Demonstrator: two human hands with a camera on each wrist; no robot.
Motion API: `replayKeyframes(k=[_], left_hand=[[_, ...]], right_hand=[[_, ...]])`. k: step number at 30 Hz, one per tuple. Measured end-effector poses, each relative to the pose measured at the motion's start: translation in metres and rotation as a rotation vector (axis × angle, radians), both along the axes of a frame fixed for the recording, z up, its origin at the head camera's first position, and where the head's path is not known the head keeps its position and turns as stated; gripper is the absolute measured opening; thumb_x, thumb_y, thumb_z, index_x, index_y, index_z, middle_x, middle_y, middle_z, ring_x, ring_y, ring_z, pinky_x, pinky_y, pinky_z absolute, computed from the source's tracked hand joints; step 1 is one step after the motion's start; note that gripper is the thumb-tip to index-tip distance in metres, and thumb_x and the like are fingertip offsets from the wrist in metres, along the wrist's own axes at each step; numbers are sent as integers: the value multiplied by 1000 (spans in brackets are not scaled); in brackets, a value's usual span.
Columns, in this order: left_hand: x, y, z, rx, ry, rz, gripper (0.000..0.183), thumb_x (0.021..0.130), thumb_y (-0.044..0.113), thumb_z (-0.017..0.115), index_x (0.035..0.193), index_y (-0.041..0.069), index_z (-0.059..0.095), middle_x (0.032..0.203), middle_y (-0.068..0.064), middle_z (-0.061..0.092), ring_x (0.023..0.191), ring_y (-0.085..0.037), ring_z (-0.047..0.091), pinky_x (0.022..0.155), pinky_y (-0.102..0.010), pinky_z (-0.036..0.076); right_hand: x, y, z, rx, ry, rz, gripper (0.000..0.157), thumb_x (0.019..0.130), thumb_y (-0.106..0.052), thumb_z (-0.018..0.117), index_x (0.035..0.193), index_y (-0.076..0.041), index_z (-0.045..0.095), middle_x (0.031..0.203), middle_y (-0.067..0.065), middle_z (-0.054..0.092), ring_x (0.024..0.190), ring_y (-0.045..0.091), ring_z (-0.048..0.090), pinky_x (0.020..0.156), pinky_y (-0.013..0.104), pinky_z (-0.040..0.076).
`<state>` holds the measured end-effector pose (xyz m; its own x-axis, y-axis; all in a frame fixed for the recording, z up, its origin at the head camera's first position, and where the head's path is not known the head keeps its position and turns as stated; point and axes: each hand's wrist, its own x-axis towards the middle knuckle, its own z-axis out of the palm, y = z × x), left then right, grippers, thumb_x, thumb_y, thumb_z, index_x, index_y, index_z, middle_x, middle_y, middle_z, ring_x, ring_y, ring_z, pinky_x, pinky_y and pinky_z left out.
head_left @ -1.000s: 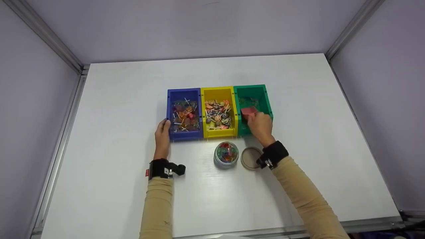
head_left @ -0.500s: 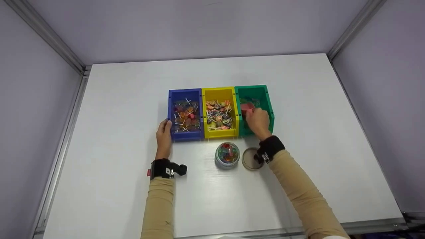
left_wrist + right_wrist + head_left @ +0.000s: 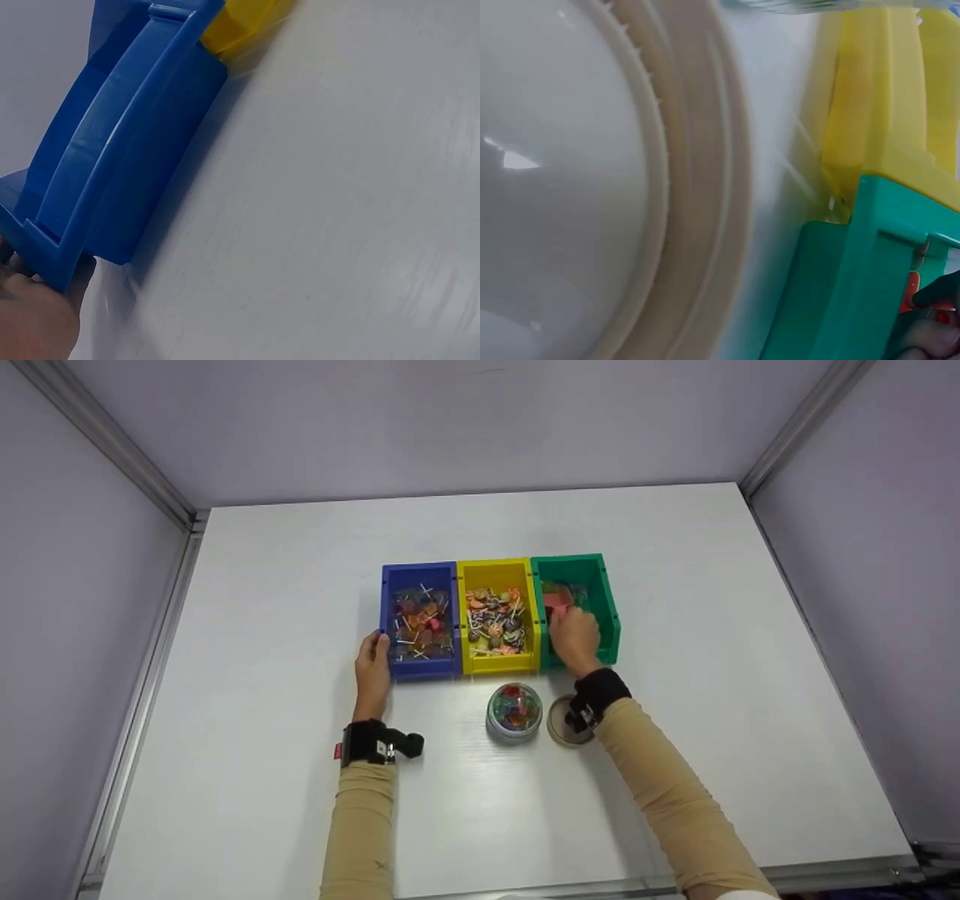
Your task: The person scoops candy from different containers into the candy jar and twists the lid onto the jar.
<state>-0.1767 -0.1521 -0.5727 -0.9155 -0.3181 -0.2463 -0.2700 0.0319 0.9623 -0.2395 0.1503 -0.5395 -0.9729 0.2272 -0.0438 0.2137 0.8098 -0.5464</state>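
My left hand (image 3: 372, 673) holds the near left side of the blue bin (image 3: 422, 668); in the left wrist view its fingers (image 3: 34, 300) are at the bin's corner. Inside the green bin (image 3: 610, 619), my right hand (image 3: 576, 639) grips a pink scoop (image 3: 556, 598), its handle mostly covered by the hand. The scoop's head is down at the pale green candies (image 3: 580, 594) in the bin. In the right wrist view a bit of the red-pink handle (image 3: 910, 292) shows between the fingers.
The yellow bin (image 3: 500, 664) holds striped lollipops; the blue one holds clear-wrapped lollipops (image 3: 425, 622). An uncovered jar (image 3: 514, 711) of colourful candies stands before the bins. Its round beige-rimmed lid (image 3: 561, 735) lies beside it, partly under the right wrist strap.
My right hand has shifted left and slightly nearer within the green bin, and the scoop has tipped and moved a little away from me into the candies. The left hand stays on the blue bin.
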Motion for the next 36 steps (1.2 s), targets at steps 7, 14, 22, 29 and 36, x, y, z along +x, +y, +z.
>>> replayKeyframes(k=[7, 14, 22, 29, 36], left_hand=[[0, 0, 0, -3, -15, -5, 49, 104, 28, 40, 144, 0, 38, 150, -20, 41, 145, -30, 35, 123, -40, 29], [1, 1, 0, 1, -18, 1, 49, 104, 29, 39, 144, 0, 38, 150, -20, 42, 145, -30, 34, 123, -40, 28], [0, 1, -1, -1, -13, 6, 49, 104, 28, 40, 144, 0, 38, 150, -20, 42, 144, -30, 35, 123, -40, 29], [1, 2, -1, 5, -6, 6, 48, 104, 26, 40, 144, -1, 38, 149, -21, 42, 144, -31, 35, 123, -40, 28], [1, 1, 1, 26, -4, 2, 49, 104, 28, 40, 144, -1, 37, 151, -20, 40, 146, -30, 33, 124, -39, 27]], right_hand=[[4, 4, -2, -36, 28, 5, 37, 99, -26, 51, 82, 4, 65, 74, 17, 63, 65, 23, 54, 53, 30, 40], [17, 16, -1, -104, 91, 31, 34, 98, -22, 52, 73, 0, 60, 63, 4, 46, 62, 20, 49, 52, 23, 32], [35, 31, 5, -185, 151, 24, 30, 94, -19, 57, 92, 8, 70, 73, 15, 64, 66, 21, 53, 56, 23, 36], [53, 42, 8, -232, 210, 30, 29, 93, -16, 59, 100, 10, 69, 81, 23, 68, 67, 23, 55, 56, 19, 37], [67, 53, 14, -247, 310, 55, 24, 91, -12, 62, 95, 10, 70, 76, 23, 68, 63, 20, 52, 55, 15, 35]])
